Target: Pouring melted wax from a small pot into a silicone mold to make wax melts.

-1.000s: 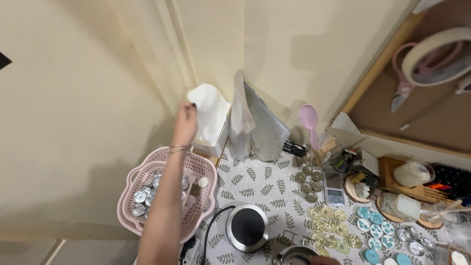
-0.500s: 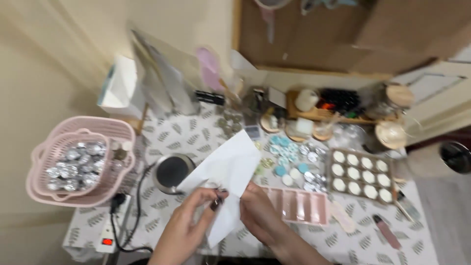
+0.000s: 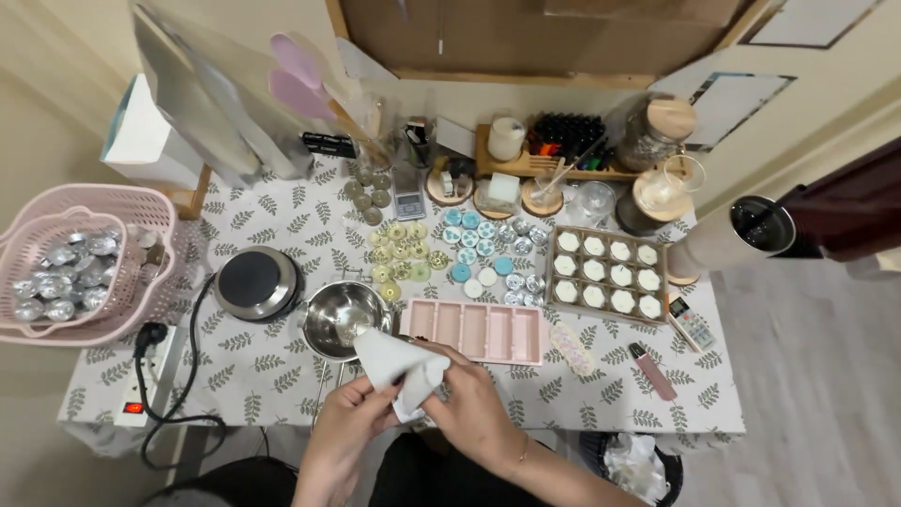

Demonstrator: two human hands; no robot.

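**Tissue bunched up in both hands at the table edge**

Change: half a second ago the white tissue (image 3: pixel 394 368) hung open as a broad flat sheet between the hands; now it is folded and gathered into a small wad. A second ago the left hand was up at the tissue box. So the sheet has been drawn, brought down and compacted, which reads as readying it for use as a wipe.

Hands: left hand (image 3: pixel 345 427) and right hand (image 3: pixel 469 404) close together, both pinching the tissue, just above the near table edge.

Near: steel bowl (image 3: pixel 343 317) directly beyond the tissue, its rim almost under the wad's tip. Pink bar mould (image 3: pixel 474 330) just right of the bowl. Small hot plate (image 3: pixel 253 282) left of it, cord trailing to a power strip (image 3: pixel 150 376).

Farther: tray of white hexagon candles (image 3: pixel 605 272), round tins in rows (image 3: pixel 469 249), pink basket (image 3: pixel 84 268) of metal cups at far left, tissue box (image 3: pixel 145 141) at the back corner.

Obstruction: nothing lies between hands and bowl; the mould crowds the right side.
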